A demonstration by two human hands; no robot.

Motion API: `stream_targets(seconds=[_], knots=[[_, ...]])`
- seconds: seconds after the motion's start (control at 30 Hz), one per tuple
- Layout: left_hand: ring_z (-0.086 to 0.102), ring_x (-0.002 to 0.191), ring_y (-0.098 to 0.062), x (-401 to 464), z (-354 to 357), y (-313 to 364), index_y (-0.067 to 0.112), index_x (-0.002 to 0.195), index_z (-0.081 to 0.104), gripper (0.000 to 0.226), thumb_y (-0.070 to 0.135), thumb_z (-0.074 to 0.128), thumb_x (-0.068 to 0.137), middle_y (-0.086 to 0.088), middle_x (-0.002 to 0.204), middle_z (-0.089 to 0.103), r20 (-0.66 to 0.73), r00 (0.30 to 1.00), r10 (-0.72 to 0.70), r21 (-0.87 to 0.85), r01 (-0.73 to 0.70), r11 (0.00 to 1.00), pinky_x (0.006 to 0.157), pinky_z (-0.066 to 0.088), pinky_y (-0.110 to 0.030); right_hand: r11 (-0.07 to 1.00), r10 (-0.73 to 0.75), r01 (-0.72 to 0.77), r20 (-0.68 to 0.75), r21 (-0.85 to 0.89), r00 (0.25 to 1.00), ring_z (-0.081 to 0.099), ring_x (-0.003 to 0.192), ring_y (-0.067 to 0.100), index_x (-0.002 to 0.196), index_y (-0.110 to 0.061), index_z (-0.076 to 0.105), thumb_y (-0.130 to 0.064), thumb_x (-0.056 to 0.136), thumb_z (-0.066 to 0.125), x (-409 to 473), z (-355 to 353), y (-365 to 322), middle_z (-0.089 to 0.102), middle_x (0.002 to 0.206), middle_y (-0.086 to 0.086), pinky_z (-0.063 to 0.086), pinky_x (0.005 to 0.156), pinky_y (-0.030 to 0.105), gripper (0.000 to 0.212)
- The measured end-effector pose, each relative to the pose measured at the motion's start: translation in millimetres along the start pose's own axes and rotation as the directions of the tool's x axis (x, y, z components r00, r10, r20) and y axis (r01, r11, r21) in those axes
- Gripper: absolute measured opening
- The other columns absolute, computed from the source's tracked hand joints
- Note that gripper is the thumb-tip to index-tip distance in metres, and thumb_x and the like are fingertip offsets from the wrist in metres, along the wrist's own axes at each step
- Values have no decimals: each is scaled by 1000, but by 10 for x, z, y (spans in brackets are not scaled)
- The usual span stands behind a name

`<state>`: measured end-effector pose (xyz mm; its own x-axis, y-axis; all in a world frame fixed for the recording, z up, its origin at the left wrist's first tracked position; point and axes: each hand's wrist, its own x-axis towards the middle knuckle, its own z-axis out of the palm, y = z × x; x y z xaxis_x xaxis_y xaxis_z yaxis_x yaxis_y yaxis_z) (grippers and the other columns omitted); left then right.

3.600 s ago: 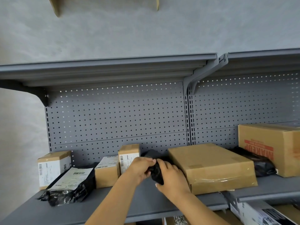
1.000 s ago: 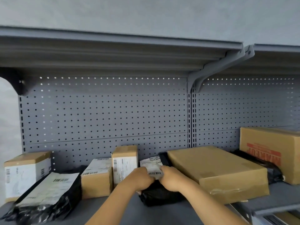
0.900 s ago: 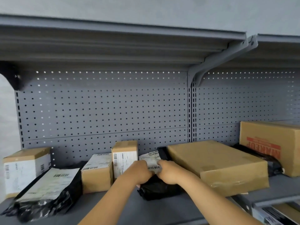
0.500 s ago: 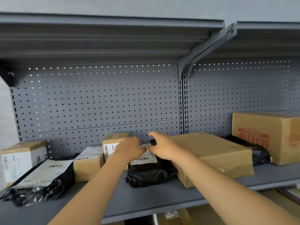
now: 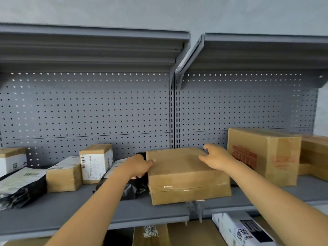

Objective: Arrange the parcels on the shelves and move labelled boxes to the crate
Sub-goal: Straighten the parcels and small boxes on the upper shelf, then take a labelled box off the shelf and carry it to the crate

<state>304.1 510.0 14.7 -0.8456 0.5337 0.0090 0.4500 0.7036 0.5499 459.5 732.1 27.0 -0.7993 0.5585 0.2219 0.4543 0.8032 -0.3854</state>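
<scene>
Left hand (image 5: 137,166) grips the flat cardboard box (image 5: 186,174) on the shelf (image 5: 53,206); right hand (image 5: 215,158) rests on its top.

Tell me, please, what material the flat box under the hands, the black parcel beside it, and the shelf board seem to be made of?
Flat box: brown corrugated cardboard, matte, sealed with glossy clear tape that glints along its front.
Black parcel: likely thin plastic film, shiny and wrinkled, with a white paper label.
Shelf board: apparently painted metal, smooth grey, matching the perforated back panel.

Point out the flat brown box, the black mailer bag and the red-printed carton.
flat brown box (image 5: 179,162), head view, top face.
black mailer bag (image 5: 134,188), head view, crumpled lower part.
red-printed carton (image 5: 248,153), head view, front face.
</scene>
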Motion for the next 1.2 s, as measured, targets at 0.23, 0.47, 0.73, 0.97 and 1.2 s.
stream_targets(seconds=[0.23, 0.47, 0.73, 0.97, 1.2], knots=[[66, 88, -21, -131, 196, 140, 8, 112, 58, 38, 43, 49, 98, -4, 95, 64, 43, 989, -142, -326, 148, 934, 78, 60, -35, 968, 100, -130, 146, 215, 984, 59, 106, 20, 124, -10, 58, -54, 97, 44, -106, 61, 475, 61, 121, 7, 44, 78, 29, 54], [66, 99, -28, -452, 112, 186, 17, 122, 53, 34, 38, 60, 95, -9, 112, 66, 18, 992, -121, -706, 99, 701, 83, 58, -43, 851, 52, -92, 91, 517, 994, 58, 99, 15, 118, -18, 54, -45, 96, 54, -288, 43, 484, 60, 114, -1, 44, 68, 24, 36], [60, 116, -36, -715, 36, 12, 32, 138, 42, 83, 30, 87, 68, -9, 130, 60, 76, 997, 32, -905, 55, 422, 90, 52, -63, 545, 41, -46, 28, 837, 999, 59, 110, 19, 139, -29, 46, -36, 94, 62, -486, 91, 523, 56, 131, -5, 52, 96, 45, 49], [65, 116, -32, -840, 91, -128, 30, 153, 24, 117, 15, 92, 58, -10, 130, 65, 64, 979, 196, -925, -16, 381, 93, 54, -53, 318, -54, -130, 155, 939, 986, 57, 116, 23, 139, -45, 42, -22, 99, 56, -671, 18, 652, 58, 130, -6, 53, 87, 57, 49], [63, 120, -27, -1140, 70, -91, 25, 141, 45, 70, 14, 71, 77, -7, 133, 64, 99, 917, 386, -892, -89, 442, 90, 54, -43, 329, -186, -93, 161, 940, 969, 57, 124, 14, 140, -51, 42, -55, 87, 61, -769, -109, 728, 63, 131, -16, 47, 103, 48, 57]])
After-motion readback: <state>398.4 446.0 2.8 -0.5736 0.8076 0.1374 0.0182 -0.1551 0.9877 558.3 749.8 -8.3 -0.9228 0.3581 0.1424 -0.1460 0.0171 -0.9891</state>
